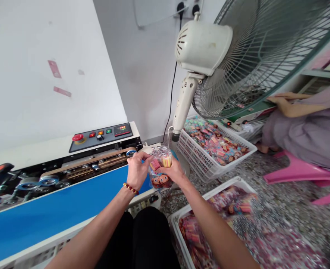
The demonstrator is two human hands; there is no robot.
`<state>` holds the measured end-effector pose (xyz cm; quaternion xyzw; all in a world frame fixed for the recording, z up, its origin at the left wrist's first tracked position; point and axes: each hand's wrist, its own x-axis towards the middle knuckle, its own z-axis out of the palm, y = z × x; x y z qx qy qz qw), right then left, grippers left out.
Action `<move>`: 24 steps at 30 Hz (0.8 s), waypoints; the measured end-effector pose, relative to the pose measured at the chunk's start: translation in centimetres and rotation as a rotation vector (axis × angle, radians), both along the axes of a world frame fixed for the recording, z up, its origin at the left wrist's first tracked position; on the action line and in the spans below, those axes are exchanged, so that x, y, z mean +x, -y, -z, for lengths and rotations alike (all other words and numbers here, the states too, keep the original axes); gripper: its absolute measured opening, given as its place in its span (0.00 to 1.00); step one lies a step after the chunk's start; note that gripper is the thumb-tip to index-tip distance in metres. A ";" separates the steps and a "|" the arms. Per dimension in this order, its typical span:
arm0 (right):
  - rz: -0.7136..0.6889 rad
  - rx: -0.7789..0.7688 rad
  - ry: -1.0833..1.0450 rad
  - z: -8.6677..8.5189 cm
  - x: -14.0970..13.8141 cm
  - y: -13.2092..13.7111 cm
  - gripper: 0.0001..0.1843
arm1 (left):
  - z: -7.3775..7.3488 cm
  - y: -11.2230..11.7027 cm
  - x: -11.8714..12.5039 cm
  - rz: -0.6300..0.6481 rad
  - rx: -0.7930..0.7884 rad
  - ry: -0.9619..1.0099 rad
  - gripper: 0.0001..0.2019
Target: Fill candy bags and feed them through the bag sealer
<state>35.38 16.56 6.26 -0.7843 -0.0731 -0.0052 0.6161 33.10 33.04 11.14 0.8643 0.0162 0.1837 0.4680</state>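
Observation:
Between my two hands is a clear plastic bag (161, 181) with small dolls in it; their heads point down and pink and yellow striped parts show above. My left hand (138, 168), with a beaded bracelet at the wrist, pinches the bag's left upper side. On the right, my right hand (174, 172) is closed round the other side, thumb across the front. The bag hangs just past the end of a blue conveyor belt (92, 201), which runs along a sealing machine (106, 134) with a red stop button and a lit display.
A standing fan (204, 48) rises ahead. White baskets of bagged dolls stand on the floor, one at the back (201, 164) and one near my right arm (181, 239). More bags (288, 243) lie beside it. Another person (302, 123) sits at right, by a pink stool (296, 172).

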 end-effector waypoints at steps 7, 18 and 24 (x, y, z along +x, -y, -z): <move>-0.042 0.088 -0.029 -0.3 -0.1 0.0 0.29 | 0.1 -0.6 1.2 0.103 -0.423 -0.031 0.16; -0.006 0.003 -0.053 -0.3 -0.2 0.2 0.28 | -1.9 -0.8 4.8 0.314 -0.500 -0.413 0.11; -0.008 -0.006 -0.031 -0.2 -0.2 0.2 0.28 | -1.6 -0.4 4.1 0.166 -0.267 -0.184 0.09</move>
